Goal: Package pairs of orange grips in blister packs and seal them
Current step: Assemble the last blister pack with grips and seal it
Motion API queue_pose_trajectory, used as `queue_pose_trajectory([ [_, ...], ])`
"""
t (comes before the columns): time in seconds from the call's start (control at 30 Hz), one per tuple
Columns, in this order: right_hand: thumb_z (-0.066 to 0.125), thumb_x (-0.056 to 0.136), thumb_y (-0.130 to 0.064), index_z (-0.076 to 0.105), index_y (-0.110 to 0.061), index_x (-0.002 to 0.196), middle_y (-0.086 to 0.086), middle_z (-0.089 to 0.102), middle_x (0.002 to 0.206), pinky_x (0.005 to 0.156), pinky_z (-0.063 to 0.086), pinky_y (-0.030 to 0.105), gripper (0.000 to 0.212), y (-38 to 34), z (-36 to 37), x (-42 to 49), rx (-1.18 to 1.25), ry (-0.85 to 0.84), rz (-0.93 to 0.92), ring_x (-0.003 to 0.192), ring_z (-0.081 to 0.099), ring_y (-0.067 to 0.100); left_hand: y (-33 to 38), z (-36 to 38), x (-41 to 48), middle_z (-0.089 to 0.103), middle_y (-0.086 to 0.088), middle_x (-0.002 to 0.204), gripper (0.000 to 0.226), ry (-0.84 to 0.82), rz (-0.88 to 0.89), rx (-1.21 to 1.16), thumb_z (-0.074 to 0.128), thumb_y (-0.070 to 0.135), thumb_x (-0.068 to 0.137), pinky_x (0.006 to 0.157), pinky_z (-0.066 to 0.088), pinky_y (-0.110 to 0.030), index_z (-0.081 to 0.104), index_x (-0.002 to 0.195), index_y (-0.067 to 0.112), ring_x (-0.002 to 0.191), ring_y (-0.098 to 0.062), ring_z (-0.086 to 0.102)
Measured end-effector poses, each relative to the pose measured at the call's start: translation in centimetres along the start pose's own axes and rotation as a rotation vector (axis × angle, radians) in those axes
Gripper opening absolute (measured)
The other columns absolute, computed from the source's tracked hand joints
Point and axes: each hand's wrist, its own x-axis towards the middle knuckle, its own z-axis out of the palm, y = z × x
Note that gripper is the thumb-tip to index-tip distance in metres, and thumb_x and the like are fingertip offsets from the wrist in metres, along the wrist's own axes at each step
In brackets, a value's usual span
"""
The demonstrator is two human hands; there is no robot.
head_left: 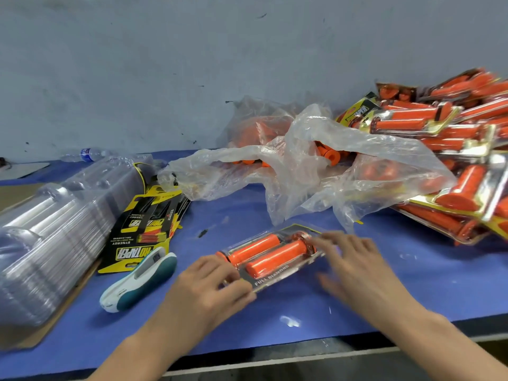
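A clear plastic blister pack (270, 279) with a black printed card marked "FULL DIAMOND" is seen lying flat on the blue-covered tabletop (412, 284), near its front edge and between the two hands. A pair of orange cylindrical grips (275, 258) is seated side by side inside it, angled from near left to far right.

The pack's near left end is held by the left hand (209, 287): its grip is closed there, the thumb laid on top of the edge and the fingers curled. The right hand (357, 259) is shown blurred, its grip apart and the fingers stretched out towards the pack's far end; whether that end is touched cannot be told.

At left, a tall stack of clear moulded plastic shells (55, 237) is laid on its side, with yellow-and-black printed backing cards (143, 229) just beside it and a white-and-teal handheld tool (137, 283) in front of the cards. Behind the pack, crumpled clear plastic bags (343, 166) are spread out, with loose orange grips (328, 155) seen through them. A heap of filled blister packs (453, 138) is piled at right against the grey wall (165, 64). A clear plastic water bottle (88, 154) is laid at far left.
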Motion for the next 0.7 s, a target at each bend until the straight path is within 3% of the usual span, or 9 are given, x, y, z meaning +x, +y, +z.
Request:
queue_pose_trajectory([
  [0.07, 0.078, 0.068, -0.032, 0.058, -0.025, 0.114, -0.001, 0.065, 0.103, 0.078, 0.053, 0.038, 0.051, -3.3, 0.0, -0.3, 0.120, -0.032, -0.152, 0.089, 0.065, 0.022, 1.6, 0.6, 0.7, 0.060, 0.003, 0.078, 0.023, -0.005, 0.032, -0.042, 0.062, 0.037, 0.097, 0.068, 0.049, -0.028, 0.069, 0.082, 0.020, 0.070, -0.017, 0.057],
  [0.13, 0.071, 0.080, -0.026, 0.054, -0.027, 0.101, -0.006, 0.059, 0.092, 0.078, 0.050, 0.033, 0.026, -4.8, 0.1, -0.6, 0.184, -0.016, -0.237, 0.080, 0.057, 0.017, 2.4, 1.2, 0.7, 0.061, 0.004, 0.083, 0.021, -0.028, 0.069, -0.100, 0.062, 0.037, 0.098, 0.069, 0.050, -0.028, 0.068, 0.088, 0.020, 0.074, -0.015, 0.057],
  [0.2, 0.072, 0.083, -0.020, 0.056, -0.026, 0.089, -0.007, 0.056, 0.088, 0.077, 0.046, 0.028, 0.017, -4.4, -0.4, -0.6, 0.200, -0.034, -0.240, 0.077, 0.053, 0.016, 1.9, 1.4, 0.3, 0.062, 0.006, 0.091, 0.015, -0.054, 0.092, -0.124, 0.058, 0.034, 0.100, 0.075, 0.049, -0.026, 0.065, 0.096, 0.021, 0.081, -0.014, 0.058],
  [0.37, 0.073, 0.085, -0.017, 0.063, -0.021, 0.087, -0.005, 0.061, 0.091, 0.070, 0.052, 0.030, 0.010, -2.6, -0.9, -0.8, 0.232, -0.074, -0.244, 0.079, 0.060, 0.020, -0.2, 1.6, -0.6, 0.061, 0.006, 0.101, 0.008, -0.109, 0.055, -0.114, 0.060, 0.024, 0.095, 0.074, 0.053, -0.026, 0.058, 0.103, 0.024, 0.089, -0.013, 0.057],
  [0.5, 0.067, 0.083, -0.032, 0.064, -0.024, 0.093, -0.004, 0.061, 0.093, 0.092, 0.051, 0.037, 0.013, -4.4, -0.6, -0.9, 0.215, 0.007, -0.229, 0.085, 0.061, 0.020, 0.6, 1.6, -0.3, 0.057, 0.006, 0.103, 0.008, -0.119, 0.043, -0.113, 0.056, 0.024, 0.100, 0.073, 0.047, -0.021, 0.058, 0.107, 0.025, 0.089, -0.012, 0.055],
  [0.7, 0.060, 0.096, -0.033, 0.061, -0.022, 0.076, -0.007, 0.059, 0.082, 0.076, 0.052, 0.029, 0.023, -5.8, 0.2, -1.2, 0.198, 0.104, -0.240, 0.083, 0.060, 0.020, 1.3, 1.7, -0.4, 0.062, 0.005, 0.101, 0.008, -0.102, 0.075, -0.131, 0.058, 0.028, 0.100, 0.076, 0.051, -0.026, 0.063, 0.104, 0.022, 0.089, -0.014, 0.060],
])
